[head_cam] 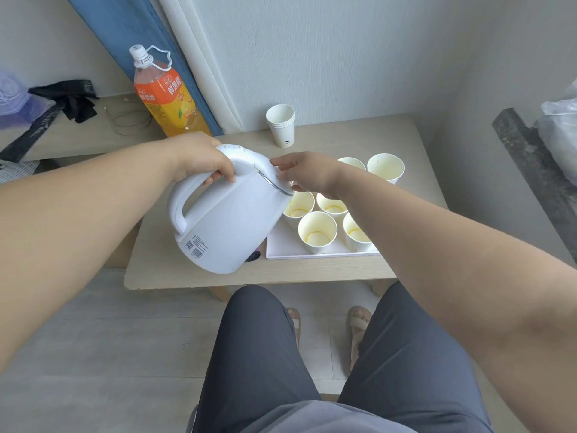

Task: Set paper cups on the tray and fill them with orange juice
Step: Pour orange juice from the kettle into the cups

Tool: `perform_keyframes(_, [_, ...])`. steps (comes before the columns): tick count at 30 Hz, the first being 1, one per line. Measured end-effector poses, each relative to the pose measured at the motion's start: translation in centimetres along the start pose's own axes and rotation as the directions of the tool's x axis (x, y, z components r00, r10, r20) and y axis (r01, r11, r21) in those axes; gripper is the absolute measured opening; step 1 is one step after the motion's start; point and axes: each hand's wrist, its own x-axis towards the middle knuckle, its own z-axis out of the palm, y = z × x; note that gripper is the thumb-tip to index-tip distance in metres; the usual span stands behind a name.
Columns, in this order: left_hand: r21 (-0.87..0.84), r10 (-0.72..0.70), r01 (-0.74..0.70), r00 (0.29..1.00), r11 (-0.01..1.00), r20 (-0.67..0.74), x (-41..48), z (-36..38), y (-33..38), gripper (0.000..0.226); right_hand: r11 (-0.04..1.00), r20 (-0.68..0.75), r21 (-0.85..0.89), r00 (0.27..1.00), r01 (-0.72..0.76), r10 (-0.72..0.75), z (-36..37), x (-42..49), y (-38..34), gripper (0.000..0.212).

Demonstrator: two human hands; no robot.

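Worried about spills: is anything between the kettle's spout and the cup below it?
Nothing visible does. The kettle tilts, its spout just above a cup; the right hand touches the lid beside the spout.

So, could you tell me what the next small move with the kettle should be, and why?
Probably tip the kettle a little further, keeping its spout over the nearest cup on the tray. The left hand grips the handle, the right hand steadies the lid, and the cups show only a thin ring of juice.
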Motion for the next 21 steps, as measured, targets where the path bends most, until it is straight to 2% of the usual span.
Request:
perform_keyframes(16, [0.063,-0.012,0.012,1.000,0.998,-0.004,0.27,0.17,-0.25,0.022,0.983,0.095,0.164,0.993,-0.081,0.066,0.76,1.01,0.54,0.054])
perform_keyframes(21, [0.098,0.004,-0.003,1.000,0.995,-0.012,0.11,-0.15,-0.14,0.019,0.976,0.120,0.206,0.992,-0.062,0.038,0.65,0.88,0.45,0.053])
